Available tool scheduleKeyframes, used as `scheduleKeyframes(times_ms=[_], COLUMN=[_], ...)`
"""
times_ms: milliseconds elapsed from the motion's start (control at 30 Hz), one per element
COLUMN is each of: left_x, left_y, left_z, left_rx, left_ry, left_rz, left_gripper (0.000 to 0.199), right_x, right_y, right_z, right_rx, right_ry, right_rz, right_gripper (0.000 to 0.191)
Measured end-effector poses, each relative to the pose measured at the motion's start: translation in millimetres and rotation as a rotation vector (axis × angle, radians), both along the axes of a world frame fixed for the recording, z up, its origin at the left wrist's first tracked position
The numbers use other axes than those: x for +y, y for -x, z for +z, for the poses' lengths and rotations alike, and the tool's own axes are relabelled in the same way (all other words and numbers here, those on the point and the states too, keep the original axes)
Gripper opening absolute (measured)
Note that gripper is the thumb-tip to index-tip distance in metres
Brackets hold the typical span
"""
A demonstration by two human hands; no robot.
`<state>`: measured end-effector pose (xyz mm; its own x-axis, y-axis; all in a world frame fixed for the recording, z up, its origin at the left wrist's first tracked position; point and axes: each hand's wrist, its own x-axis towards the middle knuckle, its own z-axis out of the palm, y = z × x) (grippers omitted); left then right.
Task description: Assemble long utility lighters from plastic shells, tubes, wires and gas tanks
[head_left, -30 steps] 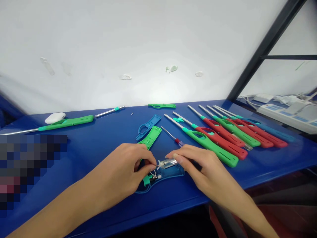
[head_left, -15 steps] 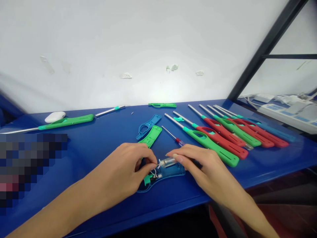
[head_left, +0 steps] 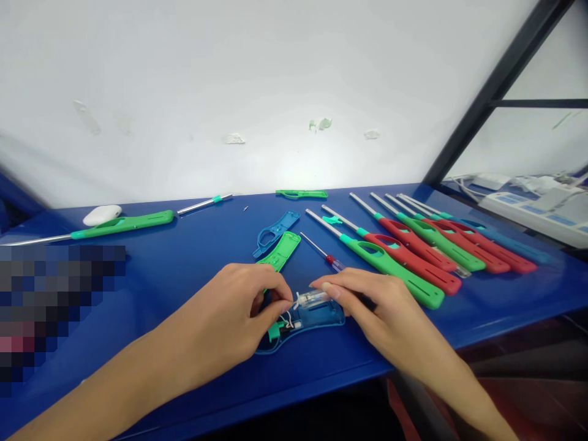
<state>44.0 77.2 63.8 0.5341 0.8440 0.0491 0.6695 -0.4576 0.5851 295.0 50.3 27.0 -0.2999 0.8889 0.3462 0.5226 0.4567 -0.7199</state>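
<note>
Between the thumb and fingers of my right hand [head_left: 374, 309] is a clear plastic fuel tank [head_left: 311, 299] of a lighter, its fitted end pointing left. My left hand [head_left: 248, 309] is closed in a pinch at that end; what lies between its fingertips is too small to make out. Below both hands sits a blue lighter casing half [head_left: 321, 315], with a green trigger piece [head_left: 274, 331] and white wires inside. A green casing half [head_left: 281, 250] and another blue casing half [head_left: 278, 231] lie just beyond my left hand. Near my right fingers rests a screwdriver [head_left: 333, 261].
Several long-nosed lighters, such as a green one [head_left: 390, 269] and a red one [head_left: 413, 263], lie in a row at right. A metal tube [head_left: 202, 205], a green lighter [head_left: 133, 223] and a white case [head_left: 101, 215] are at back left. A power strip [head_left: 533, 214] is at far right.
Almost nothing differs. The clear fuel tank and my right fingers have shifted very slightly to the right; my left hand keeps its pinch.
</note>
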Motion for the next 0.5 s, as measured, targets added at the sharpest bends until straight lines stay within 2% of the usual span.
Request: scheduleKeyframes(times_ms=[500], left_x=[-0.6], left_y=[1.9], left_z=[-4.4], left_rx=[-0.016], left_ry=[-0.045], left_rz=[-0.007], left_gripper=[0.023], right_x=[-2.0], right_y=[-1.8], right_z=[-1.7], right_rx=[-0.012], right_ry=[-0.028], right_rz=[-0.024], right_gripper=[0.023])
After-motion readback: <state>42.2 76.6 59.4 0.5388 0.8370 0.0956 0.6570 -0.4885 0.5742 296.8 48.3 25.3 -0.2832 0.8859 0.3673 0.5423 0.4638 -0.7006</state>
